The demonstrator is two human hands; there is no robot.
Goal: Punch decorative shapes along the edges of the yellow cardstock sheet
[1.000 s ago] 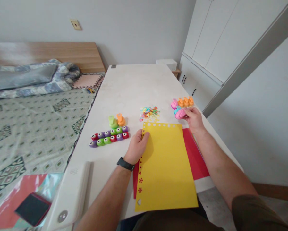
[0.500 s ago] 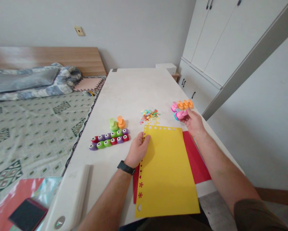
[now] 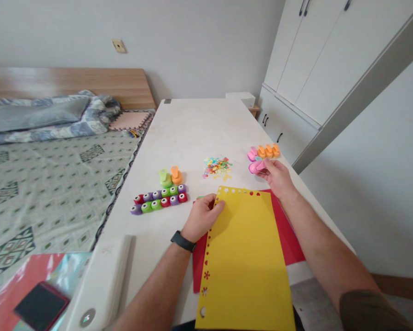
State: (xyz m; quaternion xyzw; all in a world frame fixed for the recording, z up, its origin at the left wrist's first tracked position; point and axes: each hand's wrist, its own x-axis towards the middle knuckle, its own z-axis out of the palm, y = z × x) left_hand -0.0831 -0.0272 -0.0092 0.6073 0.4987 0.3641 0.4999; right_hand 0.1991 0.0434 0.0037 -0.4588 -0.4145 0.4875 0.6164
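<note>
My left hand grips the upper left edge of a yellow paper sheet, which has punched shapes along its top and left edges. It lies over a red sheet on the white table. My right hand is closed on a pink paper punch, just in front of a row of pink and orange punches. A pile of coloured paper cut-outs lies between my hands, a little further back.
Two rows of small red, purple and green punches lie left of my left hand, with a green punch and an orange punch behind them. A white device sits at the near left corner. Left is a bed; right are white cupboards.
The yellow sheet has slid toward me and slightly right under my left hand. My right hand stays on the pink punch near the row.
</note>
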